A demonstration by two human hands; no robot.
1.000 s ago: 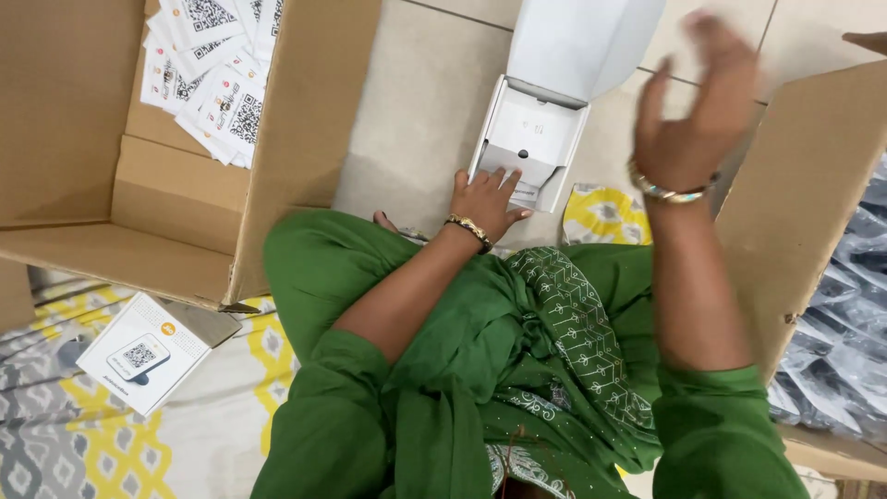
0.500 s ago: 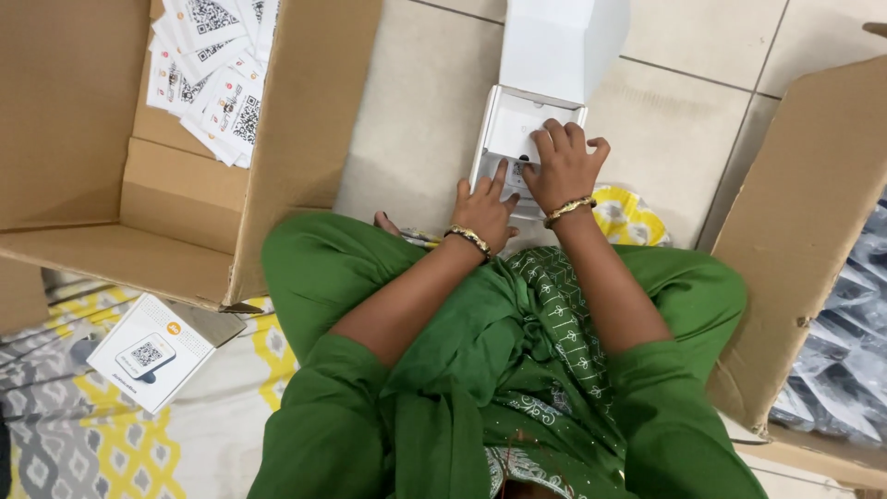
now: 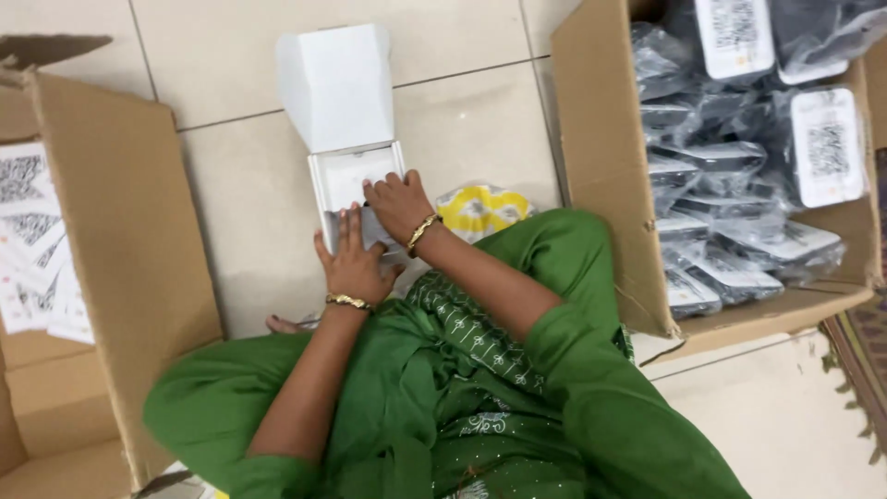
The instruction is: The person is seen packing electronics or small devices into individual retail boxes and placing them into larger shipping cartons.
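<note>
Since the earlier frame the view has swung right, so the left carton now shows only at the frame's left edge and a second carton has come into sight at the upper right, while both hands have stayed on the box. One small white cardboard box with a hinged lid (image 3: 356, 185) lies on the pale tiled floor (image 3: 231, 55) at upper centre, its lid standing open toward the top of the frame and its shallow white tray facing up. Right hand (image 3: 399, 203) lies over the tray with fingers curled down into it; what it grips, if anything, cannot be told. Left hand (image 3: 354, 263) lies flat and spread against the tray's near edge, holding nothing. Two large brown corrugated cartons flank the person: the left carton (image 3: 129, 277) holds a stack of white square-patterned paper sheets (image 3: 32, 240), the right carton (image 3: 601, 166) is filled with many dark clear-wrapped packets bearing white rounded labels (image 3: 822, 148). A yellow and white patterned cloth (image 3: 485, 208) lies just right of the box.
</note>
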